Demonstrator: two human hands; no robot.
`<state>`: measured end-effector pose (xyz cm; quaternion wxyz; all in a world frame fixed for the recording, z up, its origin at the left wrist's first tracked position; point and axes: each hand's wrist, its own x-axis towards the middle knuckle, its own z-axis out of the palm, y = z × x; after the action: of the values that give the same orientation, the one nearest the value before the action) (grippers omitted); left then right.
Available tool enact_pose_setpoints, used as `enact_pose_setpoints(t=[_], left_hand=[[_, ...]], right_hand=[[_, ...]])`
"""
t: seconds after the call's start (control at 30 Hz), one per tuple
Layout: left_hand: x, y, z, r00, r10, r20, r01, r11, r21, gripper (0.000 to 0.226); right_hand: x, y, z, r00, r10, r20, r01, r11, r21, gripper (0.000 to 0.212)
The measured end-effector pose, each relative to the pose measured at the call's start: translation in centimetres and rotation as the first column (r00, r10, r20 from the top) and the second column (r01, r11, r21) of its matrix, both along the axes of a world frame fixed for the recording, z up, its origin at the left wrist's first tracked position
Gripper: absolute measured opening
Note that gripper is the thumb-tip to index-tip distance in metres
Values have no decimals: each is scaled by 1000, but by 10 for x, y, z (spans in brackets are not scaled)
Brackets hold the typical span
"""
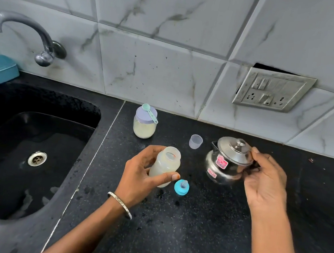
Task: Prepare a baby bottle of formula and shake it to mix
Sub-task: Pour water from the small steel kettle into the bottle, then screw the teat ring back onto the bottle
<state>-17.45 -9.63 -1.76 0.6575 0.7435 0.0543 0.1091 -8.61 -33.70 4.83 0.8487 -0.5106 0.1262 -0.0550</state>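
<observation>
**Open bottle held ready beside the kettle**

At the far left lies the black stone sink (92, 113), apart from the work. On the black speckled counter (192, 224), the clear glass jar of pale powder (144, 126) stands far, against the wall. It is lidded, with the teal plastic scoop (150, 111) resting on top, probably parked within reach.

The left hand (139, 173) wraps its fingers and thumb round the translucent plastic baby bottle (166, 164). It holds the bottle near the centre, with the open mouth tipped towards the kettle, seemingly to receive water. Just right of it lies the teal screw collar with its teat (181, 187), and farther off stands the clear plastic cap (195, 141). Both are off to leave the neck free.

The right hand (264, 180) clamps the handle of the small lidded steel kettle (224, 163), thumb near the lid, likely steadying it for pouring. The kettle's pink and red stickers carry writing too small to read.
</observation>
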Motion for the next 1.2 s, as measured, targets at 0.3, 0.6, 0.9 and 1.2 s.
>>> enact_pose_setpoints(t=[0.3,0.6,0.9,1.2], left_hand=[[10,9,-3,996,82,-37,-81,996,26,60],[29,14,-10,991,127,-47,-124,991,50,69],[34,15,-14,990,128,-58,-124,990,63,72],[27,15,-13,990,131,-56,-127,989,76,72]], right_hand=[[89,-31,-97,979,-195,-65,197,980,28,41],[145,-34,-135,973,-186,-135,197,978,72,39],[159,-34,-158,978,-169,-126,174,984,30,42],[149,-35,-160,966,-181,-187,167,982,-91,33]])
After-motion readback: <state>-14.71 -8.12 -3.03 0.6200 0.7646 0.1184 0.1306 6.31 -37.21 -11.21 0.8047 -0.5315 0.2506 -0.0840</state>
